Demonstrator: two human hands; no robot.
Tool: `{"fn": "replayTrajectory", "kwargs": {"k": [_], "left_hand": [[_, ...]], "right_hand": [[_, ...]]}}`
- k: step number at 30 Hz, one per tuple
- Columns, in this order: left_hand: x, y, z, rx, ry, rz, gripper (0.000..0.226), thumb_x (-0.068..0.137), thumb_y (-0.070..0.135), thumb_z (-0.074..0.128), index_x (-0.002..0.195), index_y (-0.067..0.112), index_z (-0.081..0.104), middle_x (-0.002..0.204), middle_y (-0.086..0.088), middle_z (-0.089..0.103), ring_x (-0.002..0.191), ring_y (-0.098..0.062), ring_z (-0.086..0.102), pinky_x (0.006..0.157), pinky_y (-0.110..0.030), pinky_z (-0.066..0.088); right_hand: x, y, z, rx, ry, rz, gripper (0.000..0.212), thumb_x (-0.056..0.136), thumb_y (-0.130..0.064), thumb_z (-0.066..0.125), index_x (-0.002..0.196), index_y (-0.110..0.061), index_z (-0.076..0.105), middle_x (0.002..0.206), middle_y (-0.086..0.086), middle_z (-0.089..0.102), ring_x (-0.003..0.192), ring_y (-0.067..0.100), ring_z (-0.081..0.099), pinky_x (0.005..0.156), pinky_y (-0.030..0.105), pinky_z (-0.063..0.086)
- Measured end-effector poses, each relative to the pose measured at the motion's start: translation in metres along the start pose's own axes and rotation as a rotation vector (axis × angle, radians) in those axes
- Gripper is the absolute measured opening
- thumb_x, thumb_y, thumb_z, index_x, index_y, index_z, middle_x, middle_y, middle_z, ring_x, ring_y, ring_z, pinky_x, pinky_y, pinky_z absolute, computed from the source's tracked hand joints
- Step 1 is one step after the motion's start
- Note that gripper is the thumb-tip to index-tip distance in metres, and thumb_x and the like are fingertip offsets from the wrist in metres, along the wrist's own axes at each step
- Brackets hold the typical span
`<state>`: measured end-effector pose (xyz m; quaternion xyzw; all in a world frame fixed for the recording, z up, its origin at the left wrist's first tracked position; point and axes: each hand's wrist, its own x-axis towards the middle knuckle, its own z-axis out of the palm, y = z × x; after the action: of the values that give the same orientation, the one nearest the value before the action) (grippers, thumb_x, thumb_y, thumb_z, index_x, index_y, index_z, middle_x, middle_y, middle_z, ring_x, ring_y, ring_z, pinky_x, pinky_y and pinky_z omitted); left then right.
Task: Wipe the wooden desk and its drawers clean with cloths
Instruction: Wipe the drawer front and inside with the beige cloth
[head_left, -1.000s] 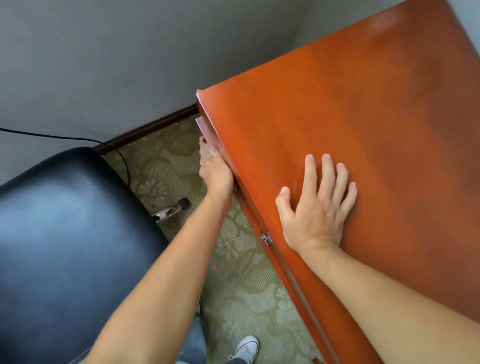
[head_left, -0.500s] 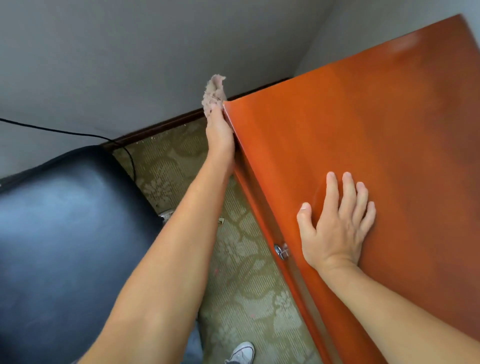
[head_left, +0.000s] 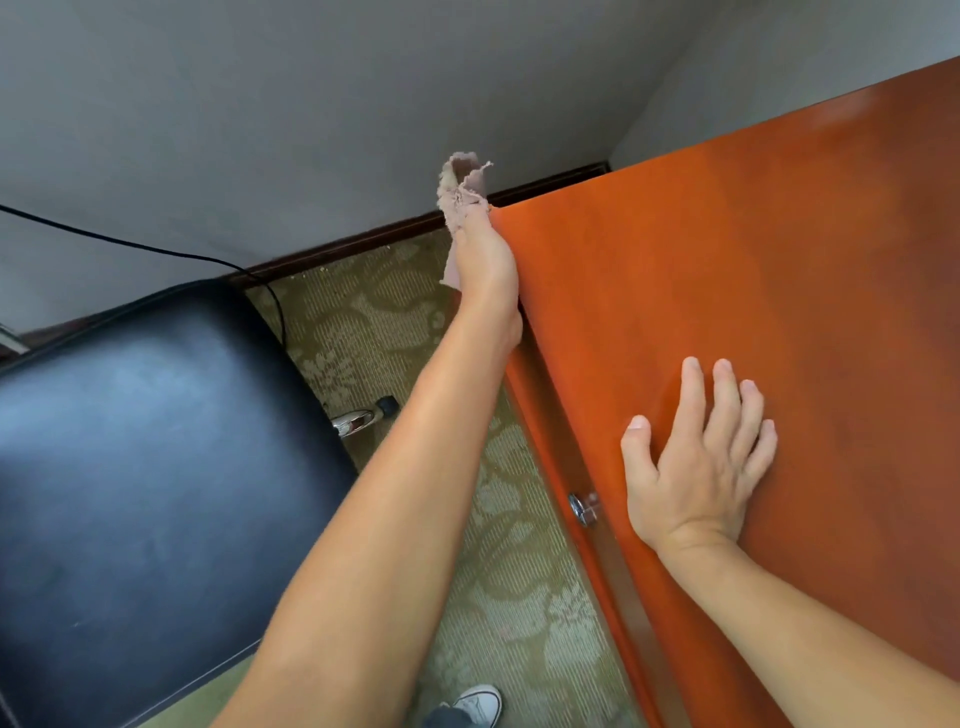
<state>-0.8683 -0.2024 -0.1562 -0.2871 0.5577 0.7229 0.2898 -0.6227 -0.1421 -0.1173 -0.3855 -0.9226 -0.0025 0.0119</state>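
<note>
I see my right hand (head_left: 698, 457) lying flat and released on the table (head_left: 779, 270), at about 4 o'clock, probably to steady me. My left hand (head_left: 485, 260) reaches to the table's far corner at 12 o'clock, its grip grasping the frayed cloth (head_left: 462, 192) against the edge. Its fingers are hidden behind the hand. The drawer knob (head_left: 583, 508) shows; the drawer fronts don't.

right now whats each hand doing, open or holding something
Left hand: holding the cloth against the desk edge.
Right hand: open, flat on the desk top.
</note>
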Motion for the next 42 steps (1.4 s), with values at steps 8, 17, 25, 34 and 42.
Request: {"fn": "replayTrajectory", "kwargs": {"k": [8,17,25,34,42], "left_hand": [[-0.078,-0.033,-0.010,-0.060,-0.080,-0.058,0.058,0.099,0.055,0.046,0.144,0.019,0.052,0.130,-0.004,0.067,0.122,-0.026,0.063,0.113,-0.048,0.046],[-0.072,-0.050,-0.018,0.047,-0.043,0.044,0.070,0.085,0.065,0.047,0.138,0.021,0.062,0.136,-0.003,0.068,0.128,-0.020,0.063,0.115,-0.049,0.045],[-0.104,-0.098,-0.038,0.060,-0.107,-0.082,0.096,0.076,0.090,0.042,0.131,0.013,0.061,0.133,-0.003,0.068,0.126,-0.018,0.062,0.115,-0.050,0.044],[-0.151,-0.090,-0.036,0.223,-0.198,0.068,0.036,0.113,0.041,0.027,0.137,0.027,0.049,0.113,0.017,0.055,0.107,-0.001,0.052,0.101,-0.025,0.035],[-0.171,-0.164,-0.068,0.325,-0.275,0.024,0.045,0.113,0.047,0.024,0.132,0.025,0.058,0.129,0.008,0.062,0.124,-0.002,0.057,0.108,-0.022,0.041]], "right_hand": [[-0.001,0.001,0.001,0.014,0.012,-0.002,0.073,0.093,-0.048,0.037,0.158,-0.017,0.029,0.165,0.012,0.025,0.153,0.037,0.017,0.121,0.062,0.014],[-0.001,0.002,0.001,-0.003,0.010,-0.007,0.073,0.093,-0.049,0.036,0.158,-0.017,0.029,0.165,0.013,0.025,0.153,0.037,0.017,0.121,0.062,0.013],[-0.001,0.001,0.001,-0.014,0.006,-0.015,0.073,0.094,-0.051,0.033,0.159,-0.018,0.027,0.166,0.013,0.024,0.153,0.038,0.016,0.121,0.062,0.014],[0.000,0.000,0.002,-0.006,0.017,-0.019,0.073,0.093,-0.052,0.030,0.159,-0.019,0.029,0.165,0.012,0.026,0.152,0.038,0.017,0.120,0.063,0.015],[-0.003,0.000,0.005,0.013,0.022,-0.013,0.075,0.092,-0.055,0.028,0.159,-0.021,0.028,0.166,0.010,0.024,0.153,0.037,0.016,0.120,0.063,0.013]]}}
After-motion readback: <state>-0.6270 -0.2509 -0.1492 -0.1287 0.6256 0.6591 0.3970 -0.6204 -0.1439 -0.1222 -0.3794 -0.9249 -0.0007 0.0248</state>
